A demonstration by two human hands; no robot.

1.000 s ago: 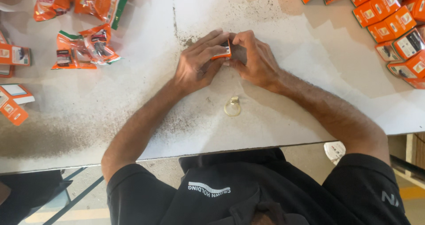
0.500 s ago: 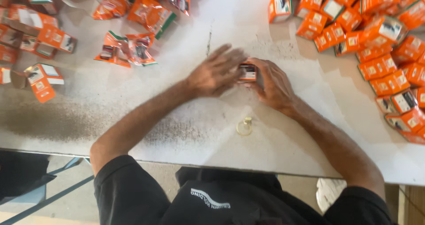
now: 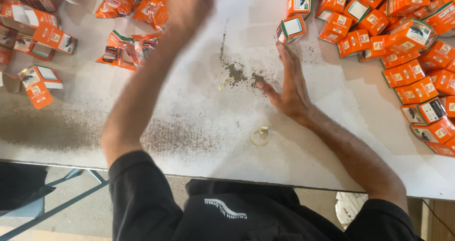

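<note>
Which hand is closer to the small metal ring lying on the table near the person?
Right. The right hand lies flat on the table just above the metal ring; the left hand, blurred, is raised far up-left near the orange packets.

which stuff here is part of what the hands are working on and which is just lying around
In hand:
- right hand, flat on the white table
- left hand, raised and blurred
- small orange boxes, piled at right
- orange packets

Lying about:
- dark crumbs
- small ring
- flattened boxes, far left
</note>
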